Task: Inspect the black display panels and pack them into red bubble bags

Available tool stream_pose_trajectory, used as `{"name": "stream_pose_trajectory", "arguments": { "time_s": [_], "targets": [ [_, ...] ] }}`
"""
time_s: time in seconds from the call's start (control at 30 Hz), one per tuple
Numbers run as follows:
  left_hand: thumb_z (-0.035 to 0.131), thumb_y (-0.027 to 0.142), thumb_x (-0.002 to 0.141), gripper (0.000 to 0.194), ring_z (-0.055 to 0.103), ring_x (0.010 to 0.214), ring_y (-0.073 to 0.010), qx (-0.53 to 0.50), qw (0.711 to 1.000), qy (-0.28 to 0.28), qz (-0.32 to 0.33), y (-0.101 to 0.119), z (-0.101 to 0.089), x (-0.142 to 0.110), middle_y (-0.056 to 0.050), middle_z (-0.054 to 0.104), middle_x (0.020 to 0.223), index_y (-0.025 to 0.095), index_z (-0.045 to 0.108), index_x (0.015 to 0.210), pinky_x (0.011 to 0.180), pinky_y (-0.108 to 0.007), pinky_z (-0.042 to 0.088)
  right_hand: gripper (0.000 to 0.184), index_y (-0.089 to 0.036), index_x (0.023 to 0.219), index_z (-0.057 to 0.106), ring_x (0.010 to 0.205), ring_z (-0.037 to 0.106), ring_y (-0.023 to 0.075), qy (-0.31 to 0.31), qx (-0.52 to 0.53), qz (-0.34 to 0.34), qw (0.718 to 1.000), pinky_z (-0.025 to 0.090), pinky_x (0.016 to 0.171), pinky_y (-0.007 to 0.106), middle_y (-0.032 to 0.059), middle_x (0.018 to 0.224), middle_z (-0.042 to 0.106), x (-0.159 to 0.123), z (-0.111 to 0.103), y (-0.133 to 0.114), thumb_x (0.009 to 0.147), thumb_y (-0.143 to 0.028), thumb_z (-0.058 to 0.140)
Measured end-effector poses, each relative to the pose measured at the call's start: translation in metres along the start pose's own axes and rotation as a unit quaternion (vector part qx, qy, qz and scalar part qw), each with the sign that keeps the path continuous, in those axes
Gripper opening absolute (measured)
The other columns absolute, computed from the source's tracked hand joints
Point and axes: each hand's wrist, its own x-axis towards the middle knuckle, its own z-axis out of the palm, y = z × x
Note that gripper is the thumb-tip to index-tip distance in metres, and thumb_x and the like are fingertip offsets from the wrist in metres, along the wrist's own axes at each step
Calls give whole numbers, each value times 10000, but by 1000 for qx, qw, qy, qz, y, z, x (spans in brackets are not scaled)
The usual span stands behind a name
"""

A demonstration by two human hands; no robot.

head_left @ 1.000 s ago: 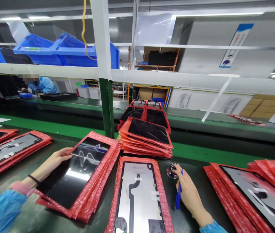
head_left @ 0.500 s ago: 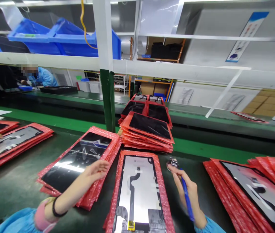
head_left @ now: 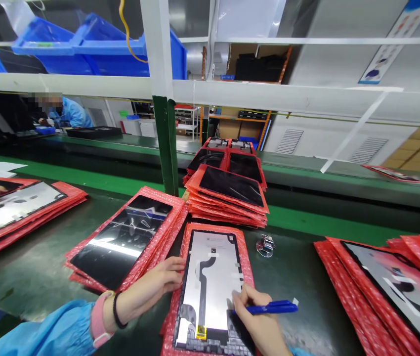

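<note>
Your right hand [head_left: 259, 319] grips one blue pen [head_left: 273, 307] over one silver-backed panel [head_left: 218, 282] on red bubble wrap [head_left: 246, 254], your left hand [head_left: 152, 287] outstretched at its left edge, one metal object [head_left: 266, 245] beyond its right.

Red, probably plastic sleeves [head_left: 247, 262] on bench [head_left: 295, 272]

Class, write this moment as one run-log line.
left hand: at left edge of red wrap | right hand: holding blue pen at panel | panel: pale side up | shiny metal object: on bench, right of panel
</note>
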Motion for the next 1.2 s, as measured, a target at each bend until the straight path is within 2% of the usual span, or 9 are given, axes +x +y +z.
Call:
{"name": "stream_pose_trajectory", "arguments": {
  "time_s": [0.33, 0.5, 0.63, 0.73, 0.8, 0.87, 1.0, 1.1, 1.2],
  "targets": [
    [729, 73, 589, 387, 610, 801, -142, -43, 999, 3, -26, 5, 4, 2, -32, 653, 908, 162, 623, 950, 791, -305, 453, 413, -242, 501, 292, 472, 321, 123, -11, -8, -3, 1000, 245, 532, 287, -60, 470, 309, 0, 3, -3, 712, -391, 614],
    [746, 101, 605, 368, 633, 758, -152, -33, 999, -8, -13, 11, 9, 3, -21, 681, 824, 164, 641, 952, 722, -287, 453, 427, -240, 520, 354, 482, 367, 128, -26, 77, 23, 996, 288, 521, 274, -48, 483, 380, 3, -3, 5, 766, -455, 628],
    [781, 169, 605, 265, 680, 783, -218, -24, 998, -55, 2, 8, 29, 12, -95, 732, 832, 122, 687, 848, 752, -322, 486, 467, -229, 564, 414, 472, 400, 126, -51, 174, 48, 982, 294, 482, 260, -17, 497, 492, 8, -3, 11, 790, -584, 617],
    [759, 116, 551, 261, 693, 726, -234, -23, 998, -60, 19, -1, 44, 24, -97, 749, 782, 116, 696, 805, 756, -344, 503, 491, -231, 599, 408, 412, 271, 84, -43, 233, 69, 969, 209, 432, 235, -67, 451, 384, 9, 0, 11, 793, -639, 601],
    [714, 68, 525, 322, 699, 720, -239, -24, 998, -49, 38, -6, 50, 29, -81, 756, 786, 125, 695, 842, 733, -342, 505, 494, -233, 619, 410, 397, 143, 61, -27, 257, 79, 963, 135, 413, 226, -113, 435, 250, 8, 0, 10, 791, -657, 599],
    [679, 38, 515, 413, 706, 758, -249, -24, 997, -42, 62, -4, 52, 30, -75, 765, 838, 135, 690, 916, 719, -335, 503, 498, -228, 625, 426, 411, 102, 55, -5, 271, 76, 959, 104, 416, 224, -127, 446, 198, 7, -7, 6, 768, -660, 628],
    [691, 53, 564, 517, 704, 886, -273, -15, 992, -36, 119, 15, 50, 20, -81, 764, 970, 145, 665, 1072, 777, -346, 503, 445, -200, 631, 522, 464, 240, 72, 67, 280, 43, 957, 194, 446, 215, -88, 492, 303, 12, -37, -6, 720, -582, 732],
    [703, 143, 660, 458, 686, 974, -291, -3, 985, -20, 170, 36, 49, 9, -86, 757, 1040, 143, 664, 1116, 853, -369, 498, 351, -202, 795, 669, 518, 407, 102, 108, 280, 22, 954, 315, 463, 213, -34, 569, 484, 20, -63, -20, 703, -525, 769],
    [715, 188, 700, 449, 679, 1007, -285, -13, 979, -24, 204, 53, 51, 1, -65, 750, 1086, 169, 668, 1146, 886, -366, 499, 417, -193, 935, 716, 616, 563, 167, 108, 276, -2, 955, 418, 475, 244, 63, 737, 668, 29, -79, -38, 736, -560, 719]
  ]
}}
